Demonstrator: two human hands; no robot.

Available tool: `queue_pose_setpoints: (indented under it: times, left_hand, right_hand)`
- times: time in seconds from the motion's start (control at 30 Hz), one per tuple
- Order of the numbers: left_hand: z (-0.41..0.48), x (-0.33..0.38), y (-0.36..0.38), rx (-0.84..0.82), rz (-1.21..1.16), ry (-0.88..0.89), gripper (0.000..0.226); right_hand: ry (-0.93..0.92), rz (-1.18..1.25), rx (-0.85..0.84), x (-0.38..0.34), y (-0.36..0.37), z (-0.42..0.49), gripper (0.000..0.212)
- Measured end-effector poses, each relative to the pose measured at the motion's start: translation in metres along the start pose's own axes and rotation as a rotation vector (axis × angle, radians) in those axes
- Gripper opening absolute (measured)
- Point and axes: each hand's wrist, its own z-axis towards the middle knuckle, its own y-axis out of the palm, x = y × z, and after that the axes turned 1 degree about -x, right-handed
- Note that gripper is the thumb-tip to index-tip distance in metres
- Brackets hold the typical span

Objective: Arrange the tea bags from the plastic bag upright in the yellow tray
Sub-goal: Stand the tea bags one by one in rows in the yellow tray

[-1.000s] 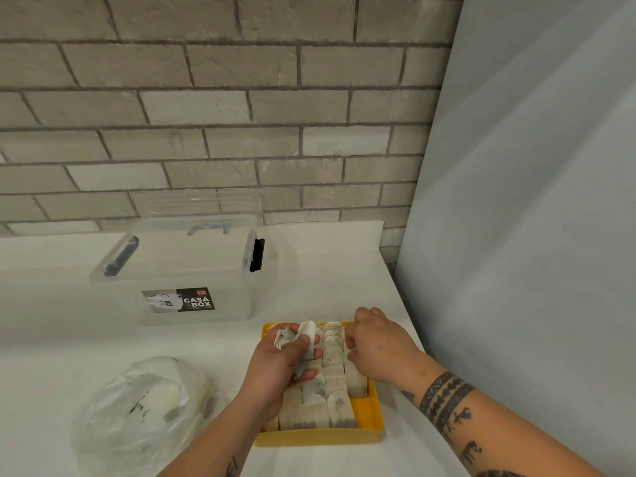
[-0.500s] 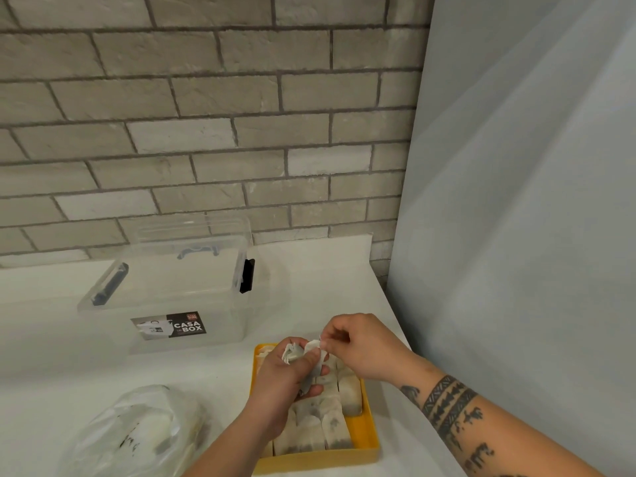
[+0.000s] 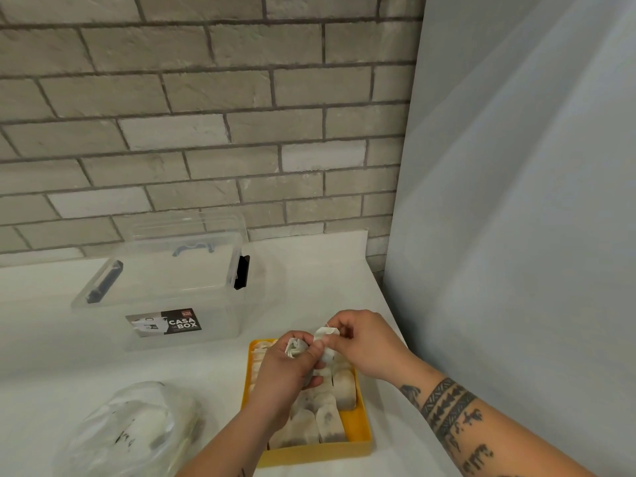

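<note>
Above the far end of the yellow tray [image 3: 361, 438], the left hand [image 3: 285, 373] grips a bunch of tea bags [image 3: 296, 349]; the right hand [image 3: 364, 342], close beside it, pinches one tea bag [image 3: 325, 336] by its top, long axis roughly vertical, the filled rows [image 3: 323, 421] directly beneath

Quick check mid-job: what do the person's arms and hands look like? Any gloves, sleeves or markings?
No gloves or watch: the left hand and right hand are bare, and no sleeves show. The right forearm carries dark tattoos: a patterned band near the wrist and small figures further up. The left forearm shows a small dark mark at the picture's bottom edge.
</note>
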Motion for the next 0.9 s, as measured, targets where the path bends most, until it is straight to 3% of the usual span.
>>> queue_pose_setpoints:
  times: [0.23, 0.6, 0.9]
  left_hand:
    - [0.002, -0.012, -0.011, 0.053, 0.038, -0.037, 0.005]
    - [-0.001, -0.028, -0.023, 0.055, -0.006, -0.031, 0.002]
    - [-0.003, -0.030, -0.025, 0.041, -0.088, -0.024, 0.007]
  right_hand:
    - [0.051, -0.042, 0.001, 0.012, -0.007, 0.000, 0.001]
    - [-0.060, -0.606, -0.390, 0.020, 0.015, -0.009, 0.022]
    - [-0.100, -0.834, -0.319, 0.028, 0.034, -0.011, 0.028]
